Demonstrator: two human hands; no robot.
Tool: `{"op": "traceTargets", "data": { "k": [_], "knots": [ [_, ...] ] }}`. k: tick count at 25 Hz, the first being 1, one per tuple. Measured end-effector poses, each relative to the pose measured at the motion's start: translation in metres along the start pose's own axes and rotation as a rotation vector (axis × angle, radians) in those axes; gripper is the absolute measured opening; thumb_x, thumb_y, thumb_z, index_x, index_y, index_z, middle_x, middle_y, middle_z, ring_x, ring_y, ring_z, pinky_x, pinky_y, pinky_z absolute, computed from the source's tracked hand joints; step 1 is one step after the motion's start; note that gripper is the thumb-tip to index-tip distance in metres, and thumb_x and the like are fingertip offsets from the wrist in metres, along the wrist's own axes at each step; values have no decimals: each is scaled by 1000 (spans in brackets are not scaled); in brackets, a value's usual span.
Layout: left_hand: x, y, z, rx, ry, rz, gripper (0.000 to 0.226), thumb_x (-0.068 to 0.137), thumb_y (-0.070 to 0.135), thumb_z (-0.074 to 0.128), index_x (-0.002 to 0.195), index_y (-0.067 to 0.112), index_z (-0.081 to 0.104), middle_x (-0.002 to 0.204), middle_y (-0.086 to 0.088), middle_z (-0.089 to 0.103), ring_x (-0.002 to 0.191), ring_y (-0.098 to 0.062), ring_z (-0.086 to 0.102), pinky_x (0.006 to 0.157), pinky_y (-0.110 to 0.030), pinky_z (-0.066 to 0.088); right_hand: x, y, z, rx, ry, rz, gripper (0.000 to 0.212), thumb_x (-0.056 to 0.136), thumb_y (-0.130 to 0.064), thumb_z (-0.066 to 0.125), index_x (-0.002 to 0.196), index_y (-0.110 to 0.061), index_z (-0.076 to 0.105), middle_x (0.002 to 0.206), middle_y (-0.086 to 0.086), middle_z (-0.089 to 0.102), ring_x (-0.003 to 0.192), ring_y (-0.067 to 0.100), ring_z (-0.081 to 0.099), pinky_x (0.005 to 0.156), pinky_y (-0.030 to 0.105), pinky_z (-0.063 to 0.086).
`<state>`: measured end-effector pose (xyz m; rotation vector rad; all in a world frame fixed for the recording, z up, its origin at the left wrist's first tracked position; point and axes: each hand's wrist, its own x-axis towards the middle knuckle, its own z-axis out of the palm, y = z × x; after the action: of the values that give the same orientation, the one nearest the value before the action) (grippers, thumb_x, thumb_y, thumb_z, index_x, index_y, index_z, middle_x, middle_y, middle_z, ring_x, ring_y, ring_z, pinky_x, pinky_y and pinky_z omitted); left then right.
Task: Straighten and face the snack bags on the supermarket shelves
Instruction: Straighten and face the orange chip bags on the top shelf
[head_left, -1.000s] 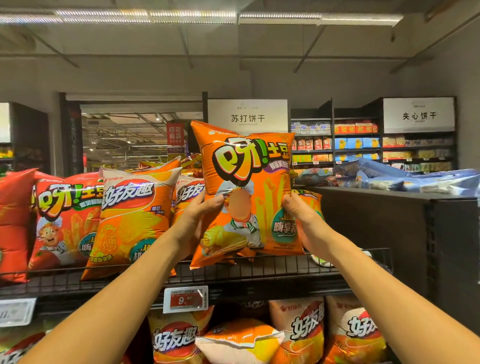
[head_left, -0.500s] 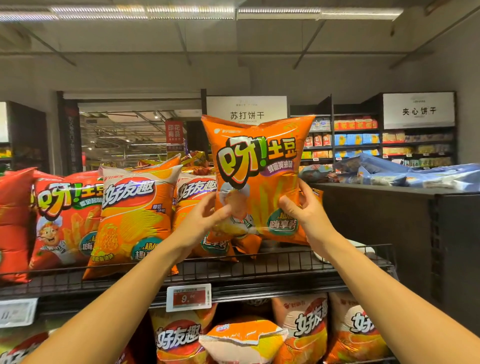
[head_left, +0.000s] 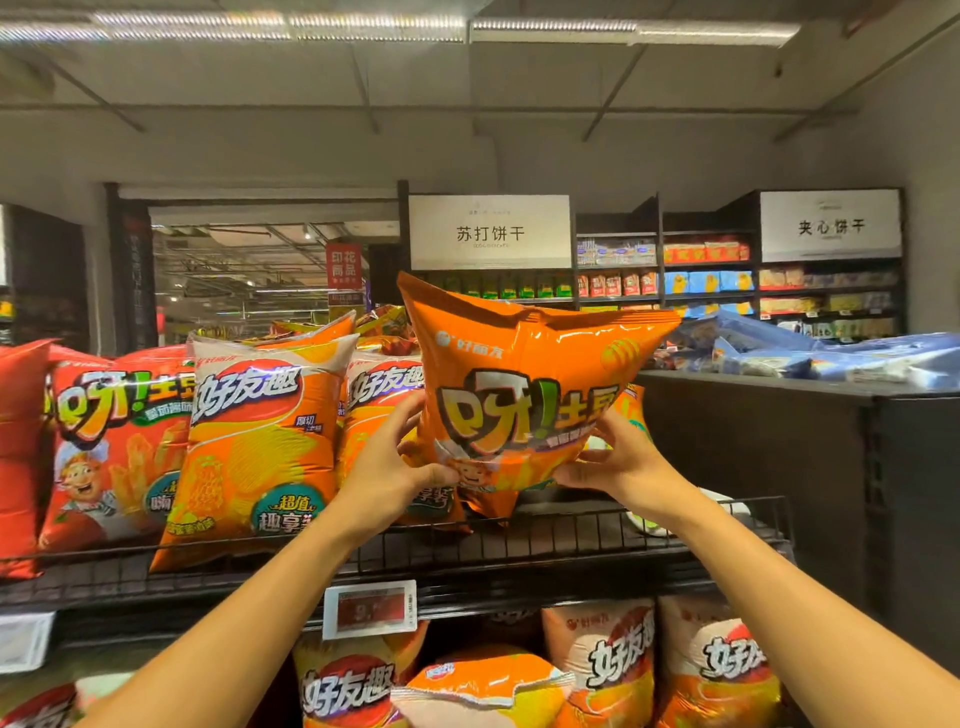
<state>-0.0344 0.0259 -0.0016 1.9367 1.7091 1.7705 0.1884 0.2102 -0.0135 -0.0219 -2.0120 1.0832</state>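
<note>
I've got both hands, left hand (head_left: 387, 475) and right hand (head_left: 621, 462), gripping the orange snack bag (head_left: 524, 384) by its lower corners, above the wire shelf (head_left: 571, 540). Looks light, puffy, slick, crushable; hold edges.

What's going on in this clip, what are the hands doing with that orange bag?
A person is holding an orange snack bag up in front of the wire top shelf, front side facing out. The left hand and right hand grip its lower corners. The bag is tipped and clear of the shelf, not yet set down. More bags stand along the shelf to the left.
</note>
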Motion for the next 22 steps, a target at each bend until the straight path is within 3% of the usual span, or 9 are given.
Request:
{"op": "traceTargets", "data": {
  "k": [2, 6, 9, 12, 16, 19, 22],
  "knots": [
    [1, -1, 0, 11, -4, -11, 81, 69, 7, 86, 125, 51, 46, 120, 30, 62, 121, 0, 54, 102, -30, 44, 1, 2, -1, -31, 10, 14, 61, 77, -2, 81, 131, -13, 54, 119, -7, 69, 115, 11, 63, 85, 21, 54],
    [-1, 3, 0, 31, -18, -27, 80, 68, 14, 86, 126, 52, 45, 118, 35, 61, 115, 9, 54, 95, -20, 43, 0, -1, 0, -28, 20, 12, 64, 74, -8, 84, 129, -20, 54, 116, -14, 69, 113, 5, 63, 84, 17, 53],
    [-3, 4, -3, -7, -13, -40, 81, 65, 25, 90, 132, 41, 49, 125, 20, 63, 121, -1, 55, 96, -25, 47, -2, -8, 2, -16, 31, 7, 71, 69, -30, 90, 130, -36, 53, 119, -17, 68, 116, 6, 61, 86, 24, 55],
    [-4, 9, -1, -35, 40, -72, 85, 61, 49, 82, 137, 28, 51, 129, 6, 63, 121, -12, 57, 92, -30, 54, -1, -18, 5, -11, 69, 38, 82, 62, -60, 77, 137, -38, 49, 124, -15, 66, 118, 5, 60, 88, 23, 53],
    [-3, 11, 4, -125, 87, -87, 70, 74, 41, 78, 137, 21, 54, 127, 4, 65, 116, -16, 61, 77, -18, 55, 6, -25, 10, 35, 74, 55, 76, 65, -70, 71, 132, -39, 52, 127, -10, 67, 118, 8, 63, 94, 28, 53],
    [-3, 14, 7, -129, 82, -100, 61, 78, 44, 75, 132, 19, 58, 126, 0, 66, 115, -19, 62, 83, -25, 55, 7, -28, 11, 89, 91, 83, 77, 58, -78, 73, 122, -40, 59, 122, -7, 71, 112, 12, 68, 86, 26, 57],
    [-4, 18, 9, -147, 81, -123, 73, 70, 57, 74, 130, 18, 58, 124, -2, 66, 113, -19, 64, 90, -35, 56, 5, -30, 12, 107, 110, 88, 83, 51, -84, 73, 118, -36, 62, 117, -7, 73, 108, 11, 70, 81, 23, 57]
  ]
}}
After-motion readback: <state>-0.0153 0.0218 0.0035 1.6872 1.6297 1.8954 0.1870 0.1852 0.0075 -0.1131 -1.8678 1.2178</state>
